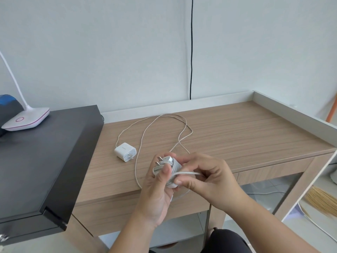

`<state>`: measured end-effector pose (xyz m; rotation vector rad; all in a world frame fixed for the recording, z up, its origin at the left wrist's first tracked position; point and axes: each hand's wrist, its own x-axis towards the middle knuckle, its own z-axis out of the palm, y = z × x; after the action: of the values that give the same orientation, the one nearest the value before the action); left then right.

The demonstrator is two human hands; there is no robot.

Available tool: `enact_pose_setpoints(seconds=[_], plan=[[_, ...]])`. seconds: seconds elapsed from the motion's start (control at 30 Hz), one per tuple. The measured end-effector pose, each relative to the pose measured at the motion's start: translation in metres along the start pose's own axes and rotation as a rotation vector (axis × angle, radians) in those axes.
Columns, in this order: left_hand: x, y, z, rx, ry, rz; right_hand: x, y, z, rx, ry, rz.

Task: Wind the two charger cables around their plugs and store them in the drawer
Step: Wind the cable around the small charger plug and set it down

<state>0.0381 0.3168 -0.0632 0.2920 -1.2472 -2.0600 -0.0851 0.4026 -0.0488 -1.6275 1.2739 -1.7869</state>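
Note:
My left hand (156, 190) grips a white charger plug (168, 163) with its prongs pointing up-left and several turns of white cable wrapped around it. My right hand (206, 178) pinches the free stretch of that white cable (187, 173) just right of the plug. A second white charger plug (125, 152) lies on the wooden table (237, 139) to the left of my hands. Its beige cable (164, 117) runs loose in long loops across the tabletop and down over the front edge. The closed drawer front (269, 174) sits under the tabletop at the right.
A black cabinet (45, 161) stands against the table's left side, with a white and pink desk lamp (27, 119) on it. A black cord (191, 48) hangs down the wall behind the table. A straw broom (321, 199) lies at the lower right.

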Motion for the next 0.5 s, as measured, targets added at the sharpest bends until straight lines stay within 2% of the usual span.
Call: enact_pose_setpoints(seconds=[0.3, 0.5], plan=[[-0.003, 0.005, -0.002, 0.081, -0.015, 0.059, 0.013, -0.015, -0.016, -0.45, -0.205, -0.062], [-0.004, 0.002, -0.003, 0.061, 0.02, 0.033, 0.024, -0.011, -0.021, -0.602, -0.328, -0.157]])
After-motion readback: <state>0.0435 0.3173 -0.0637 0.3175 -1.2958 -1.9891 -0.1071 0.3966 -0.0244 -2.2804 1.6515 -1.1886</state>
